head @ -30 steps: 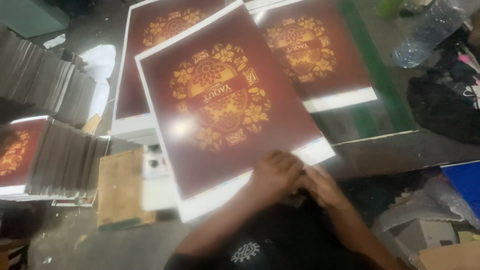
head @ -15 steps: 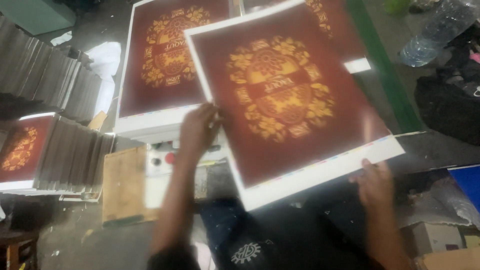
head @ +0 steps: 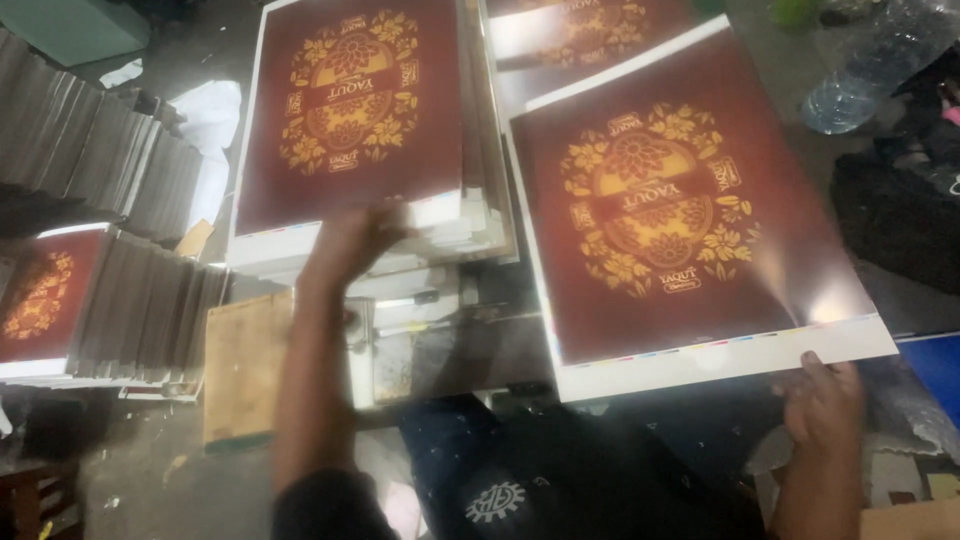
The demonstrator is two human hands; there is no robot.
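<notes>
While the right hand (head: 822, 400) pinches the near white margin of a glossy maroon printed sheet with gold floral ornament (head: 680, 210), holding it off to the right, the left hand (head: 352, 240) reaches the near edge of the tall stack of matching maroon sheets (head: 350, 130), fingers blurred, grip unclear. Looks like sheet-by-sheet transfer; next pick likely needs separating only the top sheet.

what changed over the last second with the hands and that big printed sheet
The loose printed sheet slid rightward off the stack. The hands, together at its near edge, split: right hand keeps the sheet's corner, left hand let go and reached the stack's near edge. Side piles stayed put.
</notes>
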